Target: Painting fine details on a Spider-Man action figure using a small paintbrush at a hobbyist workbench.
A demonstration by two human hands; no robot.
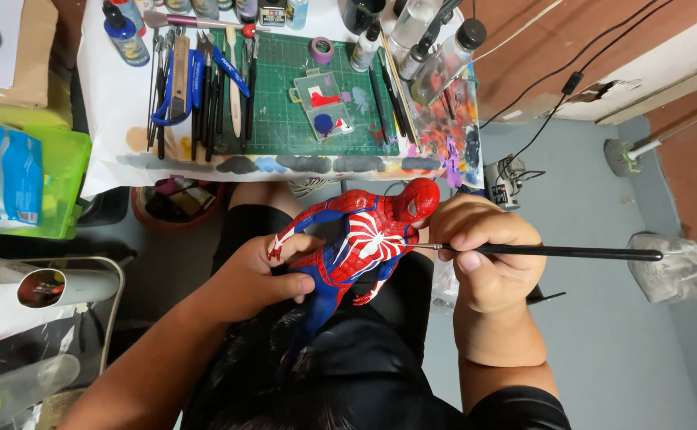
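Over the lap, below the paint-smeared surface's (pixel 117 103) near edge, the left hand (pixel 257 275) grips a glossy red-and-blue figurine (pixel 356 243) while the right hand (pixel 488 255) pinches a slim black brush (pixel 556 252).

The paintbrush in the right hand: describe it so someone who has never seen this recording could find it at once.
Below the green cutting mat on the table, the left hand holds a red and blue figure over the lap. The right hand beside it pinches the paintbrush: thin, black-handled, lying level with its tip at the figure's chest. Unlike the brushes lined up on the mat, it is the only one held.
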